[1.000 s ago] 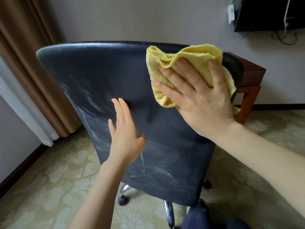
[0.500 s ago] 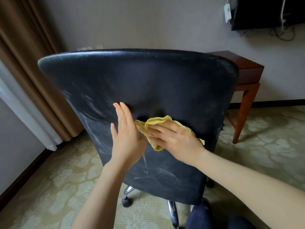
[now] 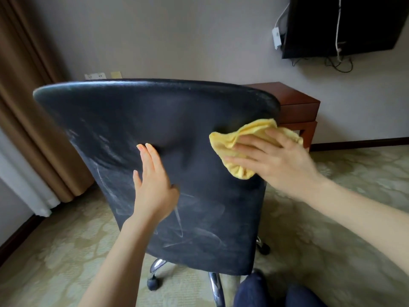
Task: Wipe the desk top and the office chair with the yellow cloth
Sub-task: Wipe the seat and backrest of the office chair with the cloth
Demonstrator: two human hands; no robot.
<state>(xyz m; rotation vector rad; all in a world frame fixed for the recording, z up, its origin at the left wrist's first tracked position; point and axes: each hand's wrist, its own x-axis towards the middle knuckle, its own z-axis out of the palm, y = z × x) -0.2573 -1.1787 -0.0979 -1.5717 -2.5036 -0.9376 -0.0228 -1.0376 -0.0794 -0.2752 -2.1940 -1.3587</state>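
Note:
The black office chair (image 3: 124,120) faces away from me, and its wide backrest with pale smears fills the middle of the view. My left hand (image 3: 152,185) lies flat on the backrest's centre with straight fingers. At the backrest's right edge, my right hand (image 3: 272,158) presses the bunched yellow cloth (image 3: 234,138) against the chair with spread, straight fingers. The brown wooden desk (image 3: 294,103) stands behind the chair at the right, mostly hidden by it.
Brown curtains (image 3: 24,107) hang at the left. A dark TV (image 3: 345,23) with dangling cables is mounted on the wall at top right. The chair's chrome legs and castors (image 3: 155,282) stand on patterned carpet. My knees in dark trousers (image 3: 265,293) show at the bottom.
My right hand swept the cloth from the backrest's top right down to its centre, then out to the right edge. My left hand stayed flat on the backrest.

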